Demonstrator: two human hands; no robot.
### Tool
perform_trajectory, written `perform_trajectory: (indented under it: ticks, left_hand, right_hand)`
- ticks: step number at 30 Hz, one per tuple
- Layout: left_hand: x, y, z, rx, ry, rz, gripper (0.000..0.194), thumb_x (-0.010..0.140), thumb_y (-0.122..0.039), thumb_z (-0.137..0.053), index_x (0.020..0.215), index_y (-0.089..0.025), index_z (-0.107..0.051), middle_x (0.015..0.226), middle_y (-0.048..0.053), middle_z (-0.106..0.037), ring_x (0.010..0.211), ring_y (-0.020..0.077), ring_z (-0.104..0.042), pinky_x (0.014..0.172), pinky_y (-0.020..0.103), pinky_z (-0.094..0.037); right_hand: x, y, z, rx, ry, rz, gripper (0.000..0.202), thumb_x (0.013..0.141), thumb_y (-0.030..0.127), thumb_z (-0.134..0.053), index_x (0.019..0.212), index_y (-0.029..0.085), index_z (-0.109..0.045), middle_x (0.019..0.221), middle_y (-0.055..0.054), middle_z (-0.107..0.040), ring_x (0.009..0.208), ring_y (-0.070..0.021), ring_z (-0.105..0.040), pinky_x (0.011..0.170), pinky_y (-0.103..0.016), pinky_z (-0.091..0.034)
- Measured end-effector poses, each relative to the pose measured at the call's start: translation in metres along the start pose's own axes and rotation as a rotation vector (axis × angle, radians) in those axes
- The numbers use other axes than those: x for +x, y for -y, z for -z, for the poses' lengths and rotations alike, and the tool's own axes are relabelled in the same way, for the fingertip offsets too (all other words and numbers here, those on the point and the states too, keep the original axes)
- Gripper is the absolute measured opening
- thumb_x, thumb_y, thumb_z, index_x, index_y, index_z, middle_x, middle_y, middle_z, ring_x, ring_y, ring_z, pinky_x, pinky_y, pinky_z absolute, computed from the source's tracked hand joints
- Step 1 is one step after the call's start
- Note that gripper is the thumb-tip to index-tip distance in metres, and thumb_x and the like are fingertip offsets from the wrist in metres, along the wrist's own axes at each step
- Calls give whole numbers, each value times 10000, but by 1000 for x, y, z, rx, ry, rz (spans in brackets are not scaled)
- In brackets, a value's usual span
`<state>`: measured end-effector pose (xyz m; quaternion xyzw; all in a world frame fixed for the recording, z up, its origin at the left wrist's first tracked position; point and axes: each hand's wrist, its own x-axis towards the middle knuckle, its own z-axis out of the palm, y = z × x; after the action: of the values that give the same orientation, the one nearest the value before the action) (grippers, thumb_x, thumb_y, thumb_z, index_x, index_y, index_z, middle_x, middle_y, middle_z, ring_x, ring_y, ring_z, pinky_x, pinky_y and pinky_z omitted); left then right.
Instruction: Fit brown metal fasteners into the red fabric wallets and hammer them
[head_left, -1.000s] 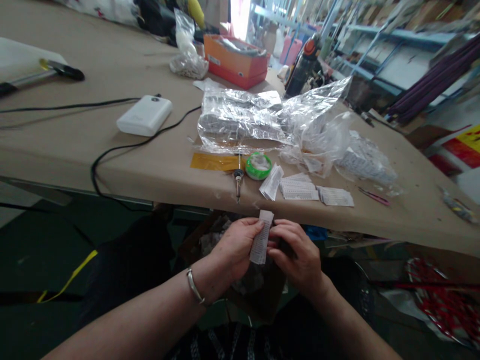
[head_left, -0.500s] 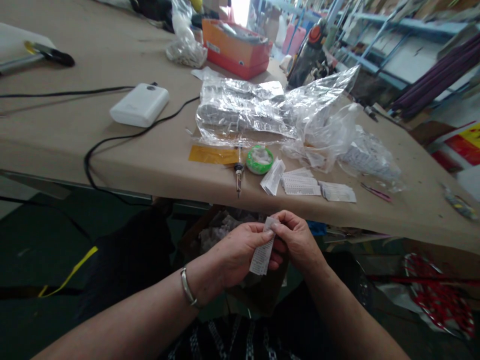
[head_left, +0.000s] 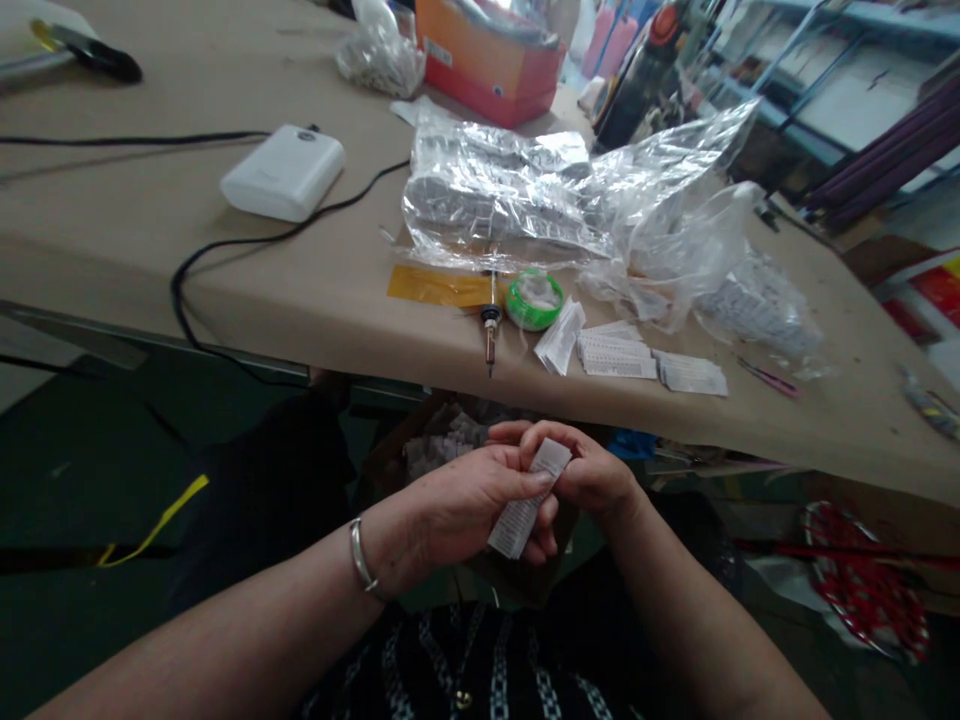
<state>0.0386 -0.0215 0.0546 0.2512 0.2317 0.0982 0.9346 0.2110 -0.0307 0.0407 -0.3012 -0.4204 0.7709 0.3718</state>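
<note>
A narrow stack of white printed labels (head_left: 519, 520) is pinched in my left hand (head_left: 480, 490), thumb lying across its front. My right hand (head_left: 596, 470) is curled round the upper end of the same stack, its fingers reaching behind; its thumb tip is partly hidden. Both hands are below the table's front edge. On the table near that edge lie more label piles (head_left: 616, 355), a green ring-shaped container (head_left: 534, 300) with whitish contents, and a soldering-iron-like tool (head_left: 490, 335) whose tip points toward me.
A clear plastic bag (head_left: 510, 200) spreads over the table behind the labels. Pink tweezers (head_left: 769, 378) lie to the right. A white power bank (head_left: 285, 172) and black cable (head_left: 225, 245) are at left. An orange box (head_left: 487, 65) stands behind. Below is a carton of paper scraps (head_left: 442, 440).
My right hand's fingers have shifted from pinching the stack's top to reaching behind it, leftward. The stack has tilted more to the right at its top. The view has shifted slightly.
</note>
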Motion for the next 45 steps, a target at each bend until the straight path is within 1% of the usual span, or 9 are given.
perform_trajectory:
  ticks: [6,11,15,19,22,26,36,40,45]
  left_hand:
    - [0,4,4,19,8,-65,143,802,-274,-588,800,-145,-527,628,6,-563,493,113,-565,466,215,-461]
    - [-2,3,4,29,-55,-91,179,782,-296,-612,778,-142,-521,601,-13,-531,471,96,-530,452,202,-414]
    - [-8,-1,7,-3,-97,-125,200,797,-320,-608,783,-133,-537,622,-12,-530,490,82,-524,463,191,-393]
    - [-12,-4,10,-27,-131,-168,233,786,-346,-636,766,-140,-529,638,-11,-537,516,89,-544,469,192,-393]
    - [-13,-3,13,-32,-144,-182,218,794,-339,-625,784,-138,-539,641,-4,-549,519,92,-553,471,191,-396]
    - [-12,-2,16,-30,-165,-190,195,790,-315,-617,792,-131,-553,624,-6,-540,506,95,-550,467,195,-409]
    - [-16,-3,17,-64,-213,-188,221,764,-327,-653,783,-130,-554,599,-15,-534,487,94,-542,464,201,-395]
    - [-17,-5,18,-71,-182,-224,241,783,-345,-639,747,-131,-535,615,-7,-541,498,91,-541,472,201,-389]
    - [-18,-6,20,-56,-215,-255,249,781,-367,-638,767,-137,-546,609,-13,-529,489,94,-530,459,203,-380]
  right_hand:
    - [8,-3,-4,75,41,-44,287,610,333,-793,788,172,-634,1239,-102,-575,1135,-253,-549,939,-380,-444]
    - [10,-5,-8,36,-25,-10,276,652,334,-758,843,183,-629,1198,-89,-604,1105,-232,-568,940,-373,-444]
    - [6,-3,-16,-290,-209,42,405,739,340,-677,1122,241,-590,1144,-56,-623,990,-194,-603,896,-354,-467]
    - [1,5,-27,-833,-448,253,381,813,332,-604,1186,261,-565,1168,-57,-583,1043,-210,-559,944,-366,-430]
    - [2,9,-32,-1095,-465,340,350,834,309,-582,1177,241,-573,1186,-78,-567,1108,-233,-524,974,-382,-406]
    - [6,8,-36,-1212,-452,341,289,853,274,-556,1134,218,-591,1145,-86,-589,1090,-223,-537,946,-368,-425]
    - [11,3,-41,-1193,-481,314,281,851,268,-547,1126,233,-597,1116,-74,-619,1063,-226,-558,940,-383,-434]
    - [14,3,-42,-903,-557,234,297,844,320,-570,1131,247,-565,1022,-48,-641,921,-190,-606,840,-338,-479]
    - [23,2,-39,-485,-551,99,186,781,363,-644,836,192,-596,728,11,-596,632,-109,-559,598,-224,-467]
